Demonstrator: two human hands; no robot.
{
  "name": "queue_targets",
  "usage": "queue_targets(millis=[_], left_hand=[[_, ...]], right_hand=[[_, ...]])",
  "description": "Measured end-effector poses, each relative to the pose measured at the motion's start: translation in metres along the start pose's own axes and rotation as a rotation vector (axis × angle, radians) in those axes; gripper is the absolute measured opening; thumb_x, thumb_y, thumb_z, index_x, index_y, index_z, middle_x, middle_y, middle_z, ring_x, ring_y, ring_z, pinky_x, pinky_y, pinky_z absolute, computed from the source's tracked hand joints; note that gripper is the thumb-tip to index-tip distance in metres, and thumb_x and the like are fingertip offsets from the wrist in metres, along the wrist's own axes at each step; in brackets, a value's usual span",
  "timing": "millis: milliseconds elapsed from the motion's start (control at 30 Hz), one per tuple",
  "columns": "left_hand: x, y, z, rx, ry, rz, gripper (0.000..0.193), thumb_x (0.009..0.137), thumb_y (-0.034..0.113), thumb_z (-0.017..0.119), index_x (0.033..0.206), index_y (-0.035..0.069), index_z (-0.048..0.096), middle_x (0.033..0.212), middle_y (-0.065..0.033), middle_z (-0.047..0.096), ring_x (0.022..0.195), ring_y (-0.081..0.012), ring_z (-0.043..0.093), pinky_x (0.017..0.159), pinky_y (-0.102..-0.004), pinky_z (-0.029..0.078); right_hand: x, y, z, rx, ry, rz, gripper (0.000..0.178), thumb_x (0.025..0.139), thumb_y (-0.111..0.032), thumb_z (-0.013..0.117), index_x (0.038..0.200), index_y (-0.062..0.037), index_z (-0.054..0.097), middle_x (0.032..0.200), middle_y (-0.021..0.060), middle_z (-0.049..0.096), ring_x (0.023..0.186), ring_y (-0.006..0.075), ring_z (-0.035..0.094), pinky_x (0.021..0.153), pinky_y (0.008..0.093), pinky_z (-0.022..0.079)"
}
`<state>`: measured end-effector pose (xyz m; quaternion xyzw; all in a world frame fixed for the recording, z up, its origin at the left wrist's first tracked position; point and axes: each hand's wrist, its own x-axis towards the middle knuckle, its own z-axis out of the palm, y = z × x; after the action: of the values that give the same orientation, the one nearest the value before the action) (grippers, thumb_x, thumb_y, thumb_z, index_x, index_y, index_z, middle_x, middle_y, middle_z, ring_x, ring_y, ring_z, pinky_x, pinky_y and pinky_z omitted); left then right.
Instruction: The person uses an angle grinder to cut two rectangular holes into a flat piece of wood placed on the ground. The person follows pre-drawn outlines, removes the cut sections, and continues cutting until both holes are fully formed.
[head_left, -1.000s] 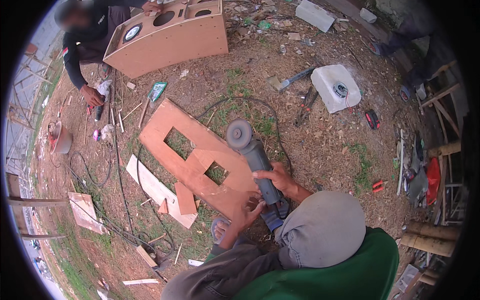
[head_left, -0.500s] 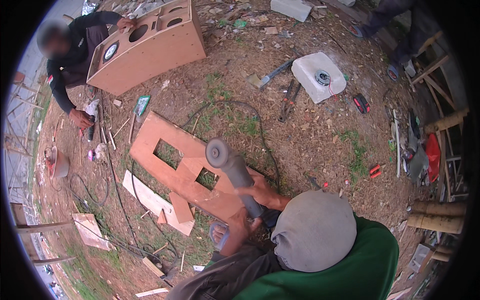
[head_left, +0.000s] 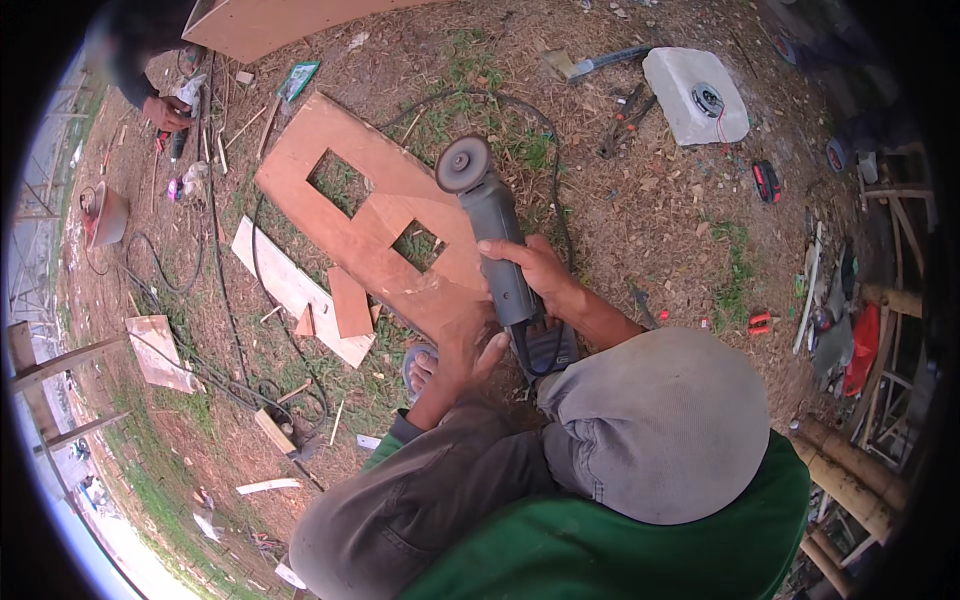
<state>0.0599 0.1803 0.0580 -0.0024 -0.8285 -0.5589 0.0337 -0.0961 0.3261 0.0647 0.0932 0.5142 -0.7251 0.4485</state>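
Note:
My right hand (head_left: 535, 268) is closed round the body of a dark grey angle grinder (head_left: 497, 225), its thumb along the top side. The grinder's round disc (head_left: 462, 165) points away from me, above the plywood panel. Beside the grinder's rear end, my left hand (head_left: 470, 345) is at the near end of the panel, thumb apart and fingers stretched toward the wood; their tips are hard to make out. The reddish plywood panel (head_left: 290, 170) lies slanted on the ground and has two square cut-outs. A cord runs from the grinder's rear toward my leg.
At the upper left, a co-worker's hand (head_left: 168, 113) holds a dark tool near a wooden cabinet (head_left: 260, 25). Wood offcuts (head_left: 290, 290) and cables lie left of the panel. A white block (head_left: 690, 95), pliers (head_left: 628, 120) and a red-black tool (head_left: 766, 182) lie to the right.
My view has tilted lower, so the scene sits higher. My left hand has moved from the grinder's rear to the panel's near end. My right hand keeps the grinder, now more upright in view.

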Motion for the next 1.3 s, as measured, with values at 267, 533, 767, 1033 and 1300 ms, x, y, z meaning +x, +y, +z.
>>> queue_targets(millis=[267,533,767,1033,1300], left_hand=[[0.031,0.053,-0.017,0.741,-0.067,0.075,0.043,0.095,0.045,0.082,0.093,0.003,0.073,0.084,-0.0134,0.070,0.075,-0.0317,0.075,0.068,-0.0446,0.059],[0.025,0.033,-0.021,0.674,-0.161,0.309,0.036,0.100,0.037,0.074,0.090,0.003,0.073,0.082,-0.0109,0.069,0.075,-0.0328,0.073,0.068,-0.0483,0.059],[-0.054,-0.019,-0.019,0.354,0.099,-0.502,0.038,0.109,0.041,0.065,0.098,0.006,0.076,0.094,-0.0199,0.076,0.089,-0.0441,0.075,0.078,-0.0581,0.058],[-0.107,-0.062,0.029,0.511,0.363,-0.657,0.038,0.111,0.043,0.062,0.101,0.010,0.077,0.097,-0.0189,0.078,0.093,-0.0483,0.072,0.087,-0.0656,0.052],[-0.105,-0.059,0.023,0.557,0.322,-0.592,0.035,0.110,0.042,0.062,0.101,0.011,0.077,0.098,-0.0152,0.079,0.091,-0.0438,0.073,0.079,-0.0656,0.051]], right_hand=[[0.012,-0.006,0.011,-0.290,0.083,-0.174,0.030,0.099,-0.031,0.085,0.097,-0.0023,0.076,0.082,0.0030,0.073,0.069,0.0103,0.068,0.061,0.0313,0.053],[-0.002,-0.012,0.006,-0.317,-0.016,-0.146,0.029,0.100,-0.026,0.083,0.107,0.0000,0.072,0.086,0.0084,0.075,0.070,0.0162,0.075,0.064,0.0321,0.062],[0.048,-0.049,-0.068,-0.193,0.013,-0.152,0.043,0.100,-0.035,0.081,0.115,0.0047,0.071,0.089,0.0112,0.076,0.069,0.0204,0.077,0.063,0.0349,0.065],[0.128,-0.097,-0.147,-0.032,-0.002,-0.206,0.048,0.105,-0.039,0.076,0.128,0.0020,0.066,0.109,0.0134,0.074,0.080,0.0198,0.075,0.065,0.0355,0.065],[0.160,-0.111,-0.179,0.018,-0.091,-0.177,0.050,0.108,-0.044,0.073,0.130,0.0001,0.064,0.108,0.0117,0.073,0.084,0.0209,0.073,0.071,0.0363,0.064]])
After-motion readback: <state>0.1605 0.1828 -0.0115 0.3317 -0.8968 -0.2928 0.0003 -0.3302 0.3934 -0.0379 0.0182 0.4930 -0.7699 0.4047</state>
